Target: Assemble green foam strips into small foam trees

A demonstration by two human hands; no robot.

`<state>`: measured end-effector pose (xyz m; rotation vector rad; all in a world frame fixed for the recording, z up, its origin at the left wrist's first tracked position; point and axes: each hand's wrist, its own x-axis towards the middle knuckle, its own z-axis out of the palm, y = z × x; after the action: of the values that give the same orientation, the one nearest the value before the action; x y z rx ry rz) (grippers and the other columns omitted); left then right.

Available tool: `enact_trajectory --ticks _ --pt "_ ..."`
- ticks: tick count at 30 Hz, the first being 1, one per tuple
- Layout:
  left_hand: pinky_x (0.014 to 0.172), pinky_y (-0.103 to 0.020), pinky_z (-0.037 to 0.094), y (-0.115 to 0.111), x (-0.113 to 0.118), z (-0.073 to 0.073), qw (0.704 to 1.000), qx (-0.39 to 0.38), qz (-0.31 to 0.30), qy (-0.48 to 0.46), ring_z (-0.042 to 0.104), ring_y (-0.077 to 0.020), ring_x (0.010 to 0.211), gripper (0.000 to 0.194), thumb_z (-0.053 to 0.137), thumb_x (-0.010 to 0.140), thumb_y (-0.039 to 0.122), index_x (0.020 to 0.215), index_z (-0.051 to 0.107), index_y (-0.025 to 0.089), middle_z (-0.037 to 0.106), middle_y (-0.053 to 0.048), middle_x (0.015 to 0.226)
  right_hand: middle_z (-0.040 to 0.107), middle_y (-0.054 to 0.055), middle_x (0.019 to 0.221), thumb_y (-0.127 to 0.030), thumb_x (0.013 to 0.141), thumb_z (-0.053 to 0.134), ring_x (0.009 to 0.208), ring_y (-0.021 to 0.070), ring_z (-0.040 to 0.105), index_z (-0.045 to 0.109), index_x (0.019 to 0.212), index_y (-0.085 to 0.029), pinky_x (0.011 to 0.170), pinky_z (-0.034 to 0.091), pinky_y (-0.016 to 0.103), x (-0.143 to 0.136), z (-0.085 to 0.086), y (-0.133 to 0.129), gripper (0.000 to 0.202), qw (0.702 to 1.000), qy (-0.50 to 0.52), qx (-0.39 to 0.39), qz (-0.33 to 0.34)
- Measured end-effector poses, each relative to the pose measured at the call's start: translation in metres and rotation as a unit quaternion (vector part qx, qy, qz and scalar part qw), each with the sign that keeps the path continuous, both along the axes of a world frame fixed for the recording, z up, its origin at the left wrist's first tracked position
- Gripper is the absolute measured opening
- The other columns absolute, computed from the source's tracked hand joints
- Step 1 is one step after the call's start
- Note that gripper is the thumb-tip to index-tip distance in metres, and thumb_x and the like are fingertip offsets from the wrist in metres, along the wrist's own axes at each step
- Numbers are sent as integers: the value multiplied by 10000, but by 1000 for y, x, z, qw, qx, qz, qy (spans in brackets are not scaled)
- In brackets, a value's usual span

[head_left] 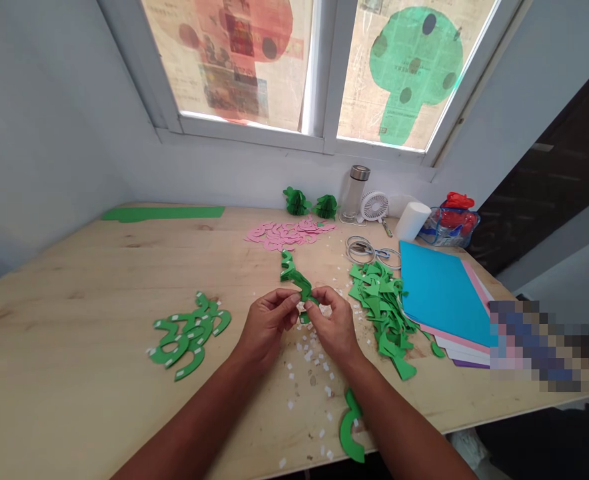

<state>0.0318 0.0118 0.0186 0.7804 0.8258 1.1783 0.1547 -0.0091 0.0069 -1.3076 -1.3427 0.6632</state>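
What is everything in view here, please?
Window: one, white, back
Window shapes: two, red and green, panes
Table: one, wooden, centre
Strip: one, green, far left
Paper ornaments: two, green, back
Bottle: one, clear, back
Fan: one, white, back
Slim item: one, colour unclear, near fan
Cylinder: one, white, back right
Bag: one, clear, back right
Cord: loops, grey, below fan
Apparent scissors: one, bluish, in cord
Cutouts: many, pink, back centre
Sheets: several, blue topmost, right
Scraps: many, green, right
Arcs: several, green, left
Loose arc: one, green, front
Bits: many, white, front
Held piece: one, green, centre
Left fingers: several, on held piece
Right fingers: several, likewise
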Motion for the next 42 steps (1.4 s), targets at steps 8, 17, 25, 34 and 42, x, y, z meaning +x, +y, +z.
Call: enact_trajectory --ticks 8,17,25,34,42 --pt "451 -185 321 2 -2 -1 1000 -13 -22 -10 440 -58 457 251 818 551 289 670 661 134 536 34 540 639 12 724 -214 715 587 716 160 566 633 753 -176 713 446 280 0 2 3 70 993 102 -32 45" --pt "418 -189 291 5 -5 0 998 25 -23 48 434 -75 433 337 778 614 327 881 673 149 535 37 487 642 -15 624 -208 616 660 590 128 570 635 722 -182 617 442 252 -1 8 4 112 946 301 -100 72" --pt "456 -204 347 0 -8 9 980 134 -4 150 469 -90 492 269 758 618 235 873 705 169 592 25 545 652 -10 613 -213 602 710 584 116 566 645 671 -173 600 438 233 1 10 2 102 910 383 -129 94" --pt "464 -213 363 -1 -5 10 980 134 30 142 494 -103 513 238 788 576 241 797 726 177 607 16 570 655 -1 615 -221 604 707 580 127 575 643 675 -169 586 453 247 2 11 1 109 906 385 -131 116" --pt "433 -206 332 -1 -4 6 990 94 14 106 469 -90 463 273 769 621 267 856 683 158 585 22 547 644 -4 613 -263 599 704 597 139 587 618 691 -177 590 448 255 1 13 1 153 930 334 -126 89"
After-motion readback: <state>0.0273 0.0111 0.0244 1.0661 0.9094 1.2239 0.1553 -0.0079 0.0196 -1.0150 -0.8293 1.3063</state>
